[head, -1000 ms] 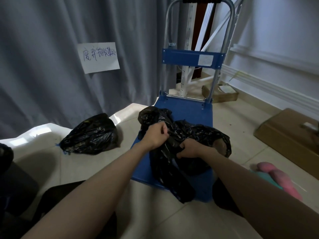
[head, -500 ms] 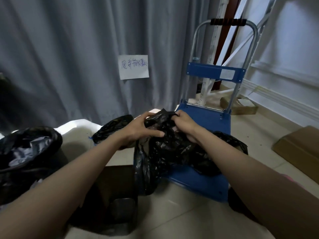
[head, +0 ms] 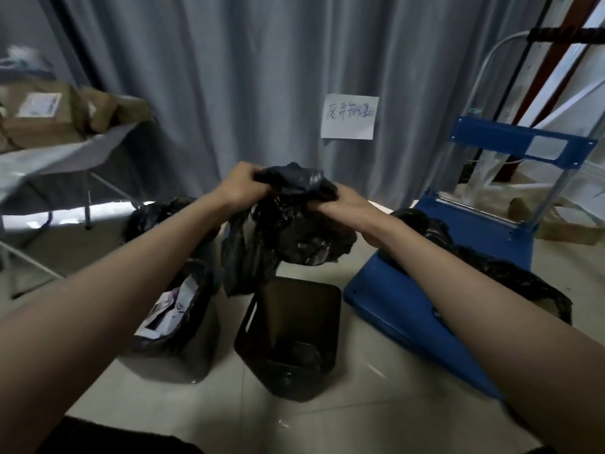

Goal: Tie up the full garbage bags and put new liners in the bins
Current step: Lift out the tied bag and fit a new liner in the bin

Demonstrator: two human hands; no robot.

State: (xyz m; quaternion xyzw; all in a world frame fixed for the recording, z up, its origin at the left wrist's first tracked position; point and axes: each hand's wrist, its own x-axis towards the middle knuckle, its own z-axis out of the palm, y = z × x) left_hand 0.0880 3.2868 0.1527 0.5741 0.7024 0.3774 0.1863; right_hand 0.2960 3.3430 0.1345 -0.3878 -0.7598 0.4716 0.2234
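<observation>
Holding a crumpled black plastic liner [head: 288, 231] above the bare black square bin [head: 288, 335], we gripped its bunched top with the left hand [head: 242, 185] and right hand [head: 340, 201], both clenched on plastic. We judged relining in hand; next, the mouth needed opening. Beside it, the lined round bin [head: 173, 326] held paper waste; 1 black bag [head: 484, 267] lay on the blue trolley [head: 409, 309].
</observation>
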